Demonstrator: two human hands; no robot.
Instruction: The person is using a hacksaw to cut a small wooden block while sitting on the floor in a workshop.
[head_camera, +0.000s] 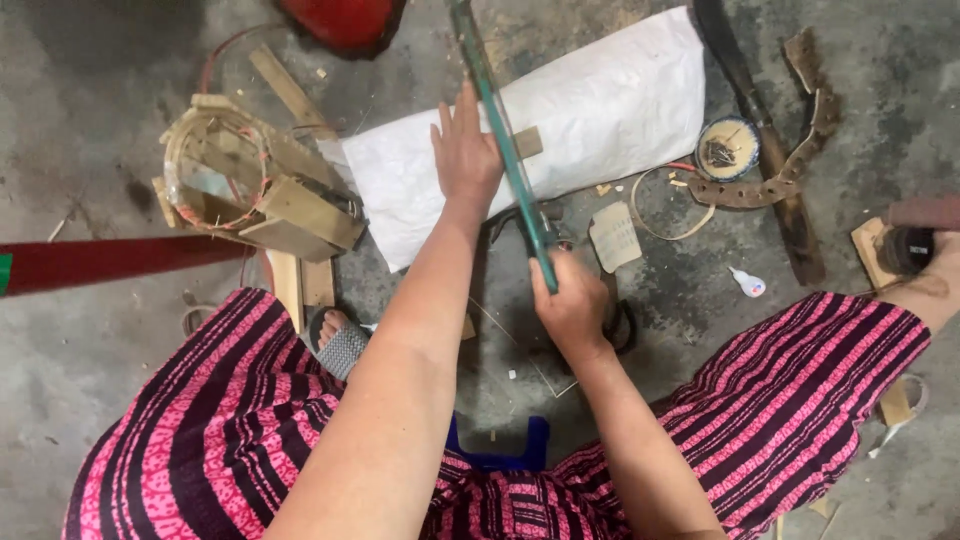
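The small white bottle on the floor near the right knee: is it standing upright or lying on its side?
Lying on its side. The bottle rests lengthwise on the floor, its cap end pointing sideways.

The strip (500, 130) in my right hand (572, 305) is dull green. The sack (600, 110) is white, my trousers (200, 430) pink with dark stripes, the stool (500, 455) blue, the pole (110, 262) dark red, the floor (80, 100) grey.

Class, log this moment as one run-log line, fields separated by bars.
left hand: flat against long green strip | right hand: gripping strip's lower end | under strip: white woven sack | surface: grey concrete floor
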